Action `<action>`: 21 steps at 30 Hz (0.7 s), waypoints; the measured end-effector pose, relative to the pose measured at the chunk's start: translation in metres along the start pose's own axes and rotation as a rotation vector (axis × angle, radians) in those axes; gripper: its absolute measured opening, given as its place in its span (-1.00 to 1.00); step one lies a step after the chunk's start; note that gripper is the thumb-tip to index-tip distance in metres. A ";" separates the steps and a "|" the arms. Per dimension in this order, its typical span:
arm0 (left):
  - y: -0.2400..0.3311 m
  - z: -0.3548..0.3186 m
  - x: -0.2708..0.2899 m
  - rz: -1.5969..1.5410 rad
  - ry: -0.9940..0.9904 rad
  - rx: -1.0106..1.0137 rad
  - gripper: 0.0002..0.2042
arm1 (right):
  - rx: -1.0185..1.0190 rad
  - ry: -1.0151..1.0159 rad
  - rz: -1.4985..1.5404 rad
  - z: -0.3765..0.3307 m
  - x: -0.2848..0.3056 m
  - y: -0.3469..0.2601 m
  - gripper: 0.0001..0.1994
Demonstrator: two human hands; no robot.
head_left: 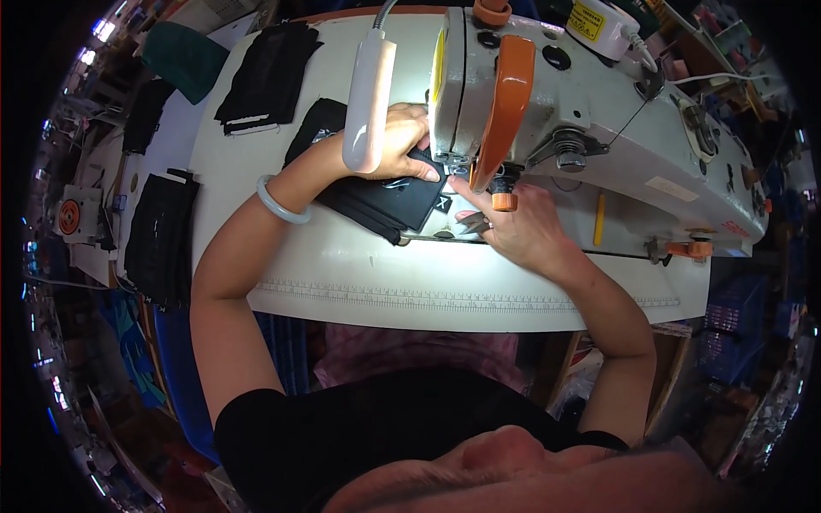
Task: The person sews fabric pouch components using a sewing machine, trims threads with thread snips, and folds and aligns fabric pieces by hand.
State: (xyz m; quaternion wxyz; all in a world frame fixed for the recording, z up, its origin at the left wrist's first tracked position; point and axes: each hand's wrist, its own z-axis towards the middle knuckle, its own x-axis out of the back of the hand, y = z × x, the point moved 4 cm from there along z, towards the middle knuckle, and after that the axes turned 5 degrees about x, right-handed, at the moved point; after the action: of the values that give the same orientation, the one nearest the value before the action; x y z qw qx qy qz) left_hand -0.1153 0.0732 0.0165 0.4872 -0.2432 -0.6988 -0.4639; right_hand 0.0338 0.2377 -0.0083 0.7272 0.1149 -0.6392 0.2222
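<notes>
A black fabric piece [376, 201] lies folded under the head of a sewing machine [616, 128]. My left hand [395, 147] rests on it with the thumb stretched toward the presser foot [457, 162]; some of its fingers are partly hidden beside the machine head. My right hand [522, 224] is on the needle's other side, index fingertip close to the presser foot. Thread snips [472, 224] stick out from under that hand, their blades toward the fabric. Between the hands, a small black label [443, 204] with a white mark sits at the fabric's edge.
A white lamp [369, 107] hangs over my left wrist. Black fabric stacks [269, 75] [160, 235] lie at the left, near a dark green cloth [184, 60]. A printed ruler [462, 301] runs along the table's front edge. A yellow stick [599, 220] stands under the machine arm.
</notes>
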 end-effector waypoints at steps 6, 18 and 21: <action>0.003 -0.013 -0.018 -0.060 0.130 0.149 -0.49 | -0.014 -0.001 0.039 0.000 0.002 0.000 -0.44; 0.067 -0.088 -0.013 0.191 0.236 -0.203 -0.54 | 0.092 0.219 0.225 -0.010 0.011 0.003 -0.50; 0.070 -0.083 -0.026 0.324 0.275 -0.188 -0.58 | 0.146 0.184 0.174 -0.009 0.008 0.000 -0.46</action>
State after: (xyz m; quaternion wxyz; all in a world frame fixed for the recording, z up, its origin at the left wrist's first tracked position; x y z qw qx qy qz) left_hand -0.0111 0.0340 0.0293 0.6212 -0.3308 -0.5314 -0.4715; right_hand 0.0421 0.2435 -0.0021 0.7504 0.0909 -0.5594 0.3401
